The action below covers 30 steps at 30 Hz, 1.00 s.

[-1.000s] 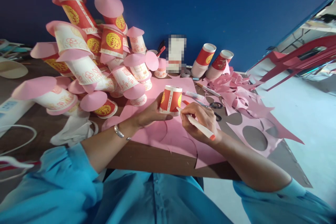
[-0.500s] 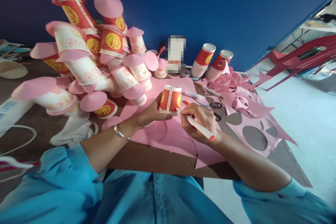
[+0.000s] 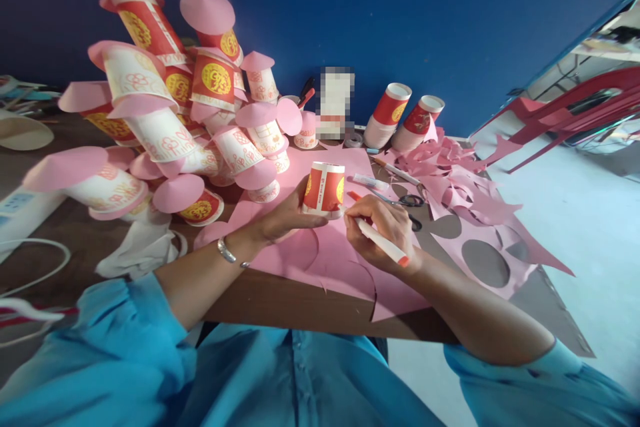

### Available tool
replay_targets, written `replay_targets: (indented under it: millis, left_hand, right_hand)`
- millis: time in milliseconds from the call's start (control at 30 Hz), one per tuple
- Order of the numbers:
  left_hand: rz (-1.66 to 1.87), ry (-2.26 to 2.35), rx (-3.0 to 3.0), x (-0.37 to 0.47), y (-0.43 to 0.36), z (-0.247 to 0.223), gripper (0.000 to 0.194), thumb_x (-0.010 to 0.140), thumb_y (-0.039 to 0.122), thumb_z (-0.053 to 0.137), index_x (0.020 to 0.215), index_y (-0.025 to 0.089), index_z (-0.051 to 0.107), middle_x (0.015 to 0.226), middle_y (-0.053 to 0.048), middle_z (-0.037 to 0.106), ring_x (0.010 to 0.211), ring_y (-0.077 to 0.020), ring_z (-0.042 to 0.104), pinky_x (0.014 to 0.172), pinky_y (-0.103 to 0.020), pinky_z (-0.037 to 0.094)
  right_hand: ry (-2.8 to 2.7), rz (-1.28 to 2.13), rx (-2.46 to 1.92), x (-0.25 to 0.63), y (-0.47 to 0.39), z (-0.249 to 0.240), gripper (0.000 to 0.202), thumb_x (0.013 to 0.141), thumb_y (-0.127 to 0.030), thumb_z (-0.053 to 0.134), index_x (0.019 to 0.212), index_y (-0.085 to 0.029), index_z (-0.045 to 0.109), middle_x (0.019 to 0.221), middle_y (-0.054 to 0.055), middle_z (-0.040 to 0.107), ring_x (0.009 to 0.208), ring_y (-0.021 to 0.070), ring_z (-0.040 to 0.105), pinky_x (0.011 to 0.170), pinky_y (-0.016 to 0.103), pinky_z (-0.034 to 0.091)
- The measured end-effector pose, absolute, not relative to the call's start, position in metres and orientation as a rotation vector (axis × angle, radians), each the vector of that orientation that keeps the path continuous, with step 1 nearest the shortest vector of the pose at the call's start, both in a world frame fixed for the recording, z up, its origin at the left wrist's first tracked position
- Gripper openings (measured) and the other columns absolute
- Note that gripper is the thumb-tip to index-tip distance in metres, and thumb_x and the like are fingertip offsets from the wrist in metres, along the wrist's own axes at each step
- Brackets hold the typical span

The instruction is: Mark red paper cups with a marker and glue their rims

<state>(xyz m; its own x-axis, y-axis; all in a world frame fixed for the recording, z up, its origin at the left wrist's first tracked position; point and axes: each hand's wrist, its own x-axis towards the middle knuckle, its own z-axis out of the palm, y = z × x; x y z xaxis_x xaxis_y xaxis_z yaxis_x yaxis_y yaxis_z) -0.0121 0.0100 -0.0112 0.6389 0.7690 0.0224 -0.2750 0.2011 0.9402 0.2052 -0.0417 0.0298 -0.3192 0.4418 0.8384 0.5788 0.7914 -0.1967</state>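
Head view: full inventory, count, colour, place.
Held cup: 1, mostly red, left hand
Held marker: 1, mostly white, right hand
Coned cups: many, red or white with pink, left
Cup stacks: 2, red and white, by wall
Sheets: several, pink, under hands
Scraps: many, pink, right
Scissors: 1, dark handles, beyond right hand
Tube: 1, whitish, by scissors
Pixelated object: 1, pale, by wall
Cloth: 1, white, left
Chair: 1 at least, red, far right
Table: 1, brown, centre
Wall: 1, blue, back
Left clutter: count unclear, mixed, left edge
Bracelet: 1, silver, left wrist
Shirt: 1, blue, bottom
Hands: 2, bare, centre
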Motion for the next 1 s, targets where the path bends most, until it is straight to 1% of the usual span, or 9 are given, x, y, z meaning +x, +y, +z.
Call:
replay_targets:
  millis: [233,433,533,667,800,1000]
  left_hand:
    - [0.796,0.512,1.158,-0.0117,0.0094,-0.0110,0.085,0.082,0.028,0.098,0.156,0.032,0.055,0.134,-0.009,0.076,0.131,-0.0345,0.071,0.116,-0.056,0.051]
    - [0.788,0.513,1.186,-0.0115,0.0090,-0.0105,0.087,0.083,0.032,0.098,0.158,0.031,0.053,0.131,-0.009,0.076,0.129,-0.0344,0.071,0.114,-0.056,0.054]
    - [0.800,0.512,1.193,-0.0123,0.0102,-0.0128,0.088,0.082,0.033,0.098,0.158,0.032,0.054,0.136,-0.010,0.075,0.132,-0.0354,0.070,0.115,-0.056,0.053]
    - [0.802,0.511,1.190,-0.0124,0.0113,-0.0145,0.088,0.081,0.032,0.099,0.157,0.031,0.054,0.137,-0.011,0.075,0.133,-0.0362,0.069,0.116,-0.057,0.052]
    - [0.801,0.510,1.151,-0.0118,0.0103,-0.0134,0.092,0.078,0.032,0.100,0.157,0.032,0.054,0.138,-0.011,0.075,0.135,-0.0367,0.069,0.118,-0.058,0.051]
    - [0.797,0.501,1.106,-0.0112,0.0080,-0.0092,0.088,0.079,0.028,0.100,0.155,0.031,0.056,0.140,-0.011,0.074,0.136,-0.0362,0.068,0.120,-0.058,0.050]
  right_hand:
    - [-1.983,-0.167,-0.777,0.2048,-0.0433,0.0319,0.020,0.095,-0.006,0.060,0.095,-0.025,0.056,0.074,-0.004,0.073,0.058,0.0125,0.069,0.053,0.024,0.051]
    - [-1.980,-0.150,-0.769,0.2037,-0.0436,0.0322,0.019,0.095,-0.006,0.060,0.096,-0.025,0.058,0.074,-0.004,0.073,0.058,0.0122,0.069,0.053,0.023,0.051]
    - [-1.978,-0.156,-0.771,0.2033,-0.0436,0.0318,0.019,0.096,-0.006,0.060,0.096,-0.025,0.057,0.074,-0.004,0.073,0.058,0.0121,0.069,0.054,0.023,0.051]
    - [-1.978,-0.169,-0.779,0.2035,-0.0436,0.0317,0.019,0.096,-0.006,0.060,0.095,-0.025,0.057,0.074,-0.004,0.073,0.058,0.0121,0.069,0.054,0.023,0.050]
    - [-1.979,-0.192,-0.796,0.2039,-0.0435,0.0314,0.021,0.094,-0.004,0.059,0.093,-0.025,0.057,0.073,-0.004,0.072,0.057,0.0119,0.068,0.052,0.024,0.048]
    - [-1.964,-0.188,-0.785,0.2032,-0.0432,0.0298,0.022,0.093,-0.005,0.060,0.094,-0.026,0.057,0.071,-0.005,0.070,0.055,0.0128,0.065,0.052,0.024,0.048]
